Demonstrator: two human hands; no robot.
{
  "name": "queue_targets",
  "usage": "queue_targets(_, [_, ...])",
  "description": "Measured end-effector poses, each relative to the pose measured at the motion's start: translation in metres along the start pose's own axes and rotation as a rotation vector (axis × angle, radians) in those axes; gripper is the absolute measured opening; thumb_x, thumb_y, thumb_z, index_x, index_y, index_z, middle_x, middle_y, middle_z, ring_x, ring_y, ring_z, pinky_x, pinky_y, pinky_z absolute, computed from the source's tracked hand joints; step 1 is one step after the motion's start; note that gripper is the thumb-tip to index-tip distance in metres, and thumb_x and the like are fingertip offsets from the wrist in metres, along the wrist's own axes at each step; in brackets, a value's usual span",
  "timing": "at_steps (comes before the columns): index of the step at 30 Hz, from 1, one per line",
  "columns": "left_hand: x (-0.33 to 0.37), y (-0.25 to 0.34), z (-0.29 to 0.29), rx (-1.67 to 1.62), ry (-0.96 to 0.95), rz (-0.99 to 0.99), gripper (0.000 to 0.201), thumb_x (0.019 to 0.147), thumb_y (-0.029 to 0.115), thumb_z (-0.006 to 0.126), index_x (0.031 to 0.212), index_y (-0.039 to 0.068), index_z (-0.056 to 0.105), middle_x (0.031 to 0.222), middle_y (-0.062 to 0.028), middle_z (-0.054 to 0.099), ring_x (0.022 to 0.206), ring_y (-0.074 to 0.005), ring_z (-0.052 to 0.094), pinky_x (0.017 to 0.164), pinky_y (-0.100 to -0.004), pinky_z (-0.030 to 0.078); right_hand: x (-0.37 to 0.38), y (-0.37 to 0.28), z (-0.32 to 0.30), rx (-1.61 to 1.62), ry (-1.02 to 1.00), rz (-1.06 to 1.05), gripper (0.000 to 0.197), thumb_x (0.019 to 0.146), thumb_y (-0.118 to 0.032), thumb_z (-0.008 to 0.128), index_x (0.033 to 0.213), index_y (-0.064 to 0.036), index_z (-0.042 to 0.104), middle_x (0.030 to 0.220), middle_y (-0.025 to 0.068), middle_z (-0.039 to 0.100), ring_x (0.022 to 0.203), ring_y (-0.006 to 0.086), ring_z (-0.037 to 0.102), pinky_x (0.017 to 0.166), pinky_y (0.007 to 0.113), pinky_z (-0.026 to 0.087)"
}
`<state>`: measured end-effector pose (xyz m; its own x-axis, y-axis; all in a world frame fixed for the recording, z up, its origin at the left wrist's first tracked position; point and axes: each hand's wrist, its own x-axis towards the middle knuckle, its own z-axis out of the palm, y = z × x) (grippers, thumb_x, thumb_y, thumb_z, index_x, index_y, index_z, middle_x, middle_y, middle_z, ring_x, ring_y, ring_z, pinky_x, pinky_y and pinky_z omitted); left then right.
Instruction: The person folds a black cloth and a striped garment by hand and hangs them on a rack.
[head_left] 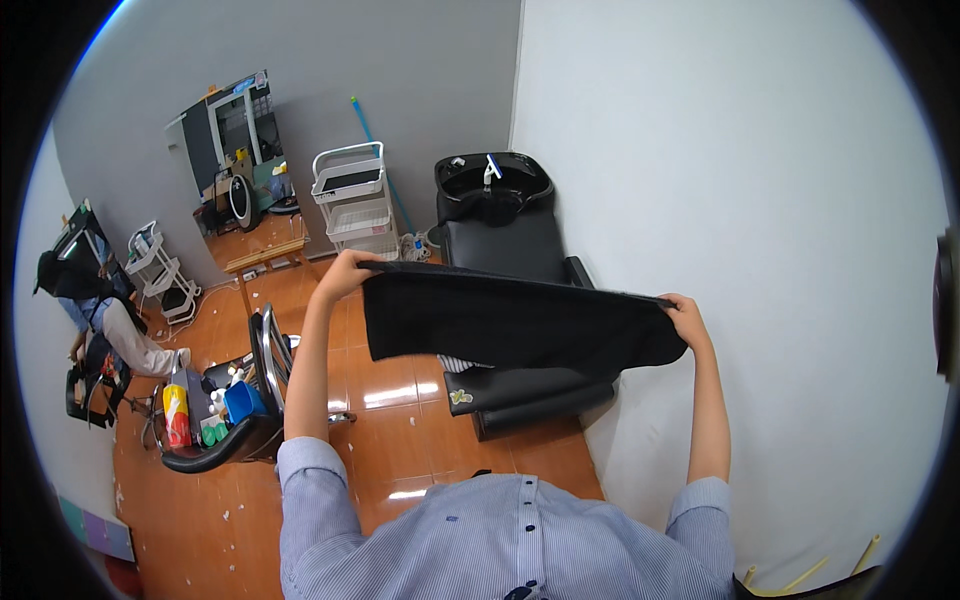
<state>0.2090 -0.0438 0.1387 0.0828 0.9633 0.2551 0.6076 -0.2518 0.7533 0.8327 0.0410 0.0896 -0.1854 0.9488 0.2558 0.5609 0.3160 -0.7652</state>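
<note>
1. Black cloth (510, 318): grasped at one upper end by my left hand (346, 272), at the other by my right hand (687, 322); both held wide, apparently to keep the upper edge taut;
2. It hangs before me, across my view of the padded chair (505, 246);
3. Basin (525, 200) at the chair's head, presumably for leaning back; white trolley (358, 218) near it, likely for easy reach.

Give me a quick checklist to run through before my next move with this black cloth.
1. Left fingers gripping the black cloth: ok.
2. Right fingers gripping its other end: ok.
3. Cloth spread out between both hands: ok.
4. Cloth clear of the black reclining chair: cannot tell; they overlap in this view.
5. Tiled floor free of scraps: not ok; small white bits lie on it.
</note>
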Motion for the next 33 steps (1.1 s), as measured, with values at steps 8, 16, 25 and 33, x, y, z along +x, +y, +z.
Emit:
queue_targets(8, [-0.013, -0.014, -0.053, -0.558, -0.034, -0.022, 0.028, 0.083, 0.002, 0.054, 0.109, 0.000, 0.064, 0.100, -0.0057, 0.066, 0.090, -0.0139, 0.062, 0.084, -0.0253, 0.049, -0.008, -0.047, -0.009, -0.205, 0.061, 0.132, 0.012, 0.076, -0.008, 0.066, 0.083, 0.0024, 0.066, 0.076, 0.0072, 0.066, 0.068, 0.0161, 0.061, 0.065, 0.029, 0.047])
queue_targets(16, [-0.013, -0.054, -0.052, -1.361, 0.273, -0.265, 0.024, 0.091, 0.026, 0.054, 0.090, 0.003, 0.062, 0.092, -0.0082, 0.065, 0.085, -0.0170, 0.064, 0.070, -0.0254, 0.052, -0.011, -0.003, 0.022, 1.200, -0.042, -0.034, 0.017, 0.083, -0.012, 0.064, 0.094, 0.0011, 0.063, 0.087, 0.0100, 0.067, 0.083, 0.0226, 0.065, 0.081, 0.034, 0.052])
queue_targets(25, [-0.019, -0.085, 0.097, -1.280, -0.165, -0.482, 0.057, 0.086, 0.053, 0.051, 0.124, 0.011, 0.046, 0.131, -0.0129, 0.046, 0.122, -0.0351, 0.041, 0.097, -0.0557, 0.036, 0.006, -0.080, 0.173, 1.655, -0.212, 0.181, 0.032, 0.092, -0.014, 0.048, 0.118, 0.0048, 0.049, 0.119, 0.0217, 0.055, 0.111, 0.0325, 0.054, 0.098, 0.044, 0.042])
queue_targets(33, [0.020, 0.024, 0.185, -0.796, -0.420, -0.219, 0.047, 0.085, 0.039, 0.063, 0.119, 0.008, 0.052, 0.110, -0.0035, 0.056, 0.107, -0.0153, 0.049, 0.088, -0.0351, 0.041, 0.026, -0.155, 0.234, 1.517, -0.382, 0.319, 0.026, 0.091, -0.009, 0.050, 0.112, 0.0069, 0.049, 0.110, 0.0250, 0.058, 0.105, 0.0334, 0.058, 0.091, 0.040, 0.048])
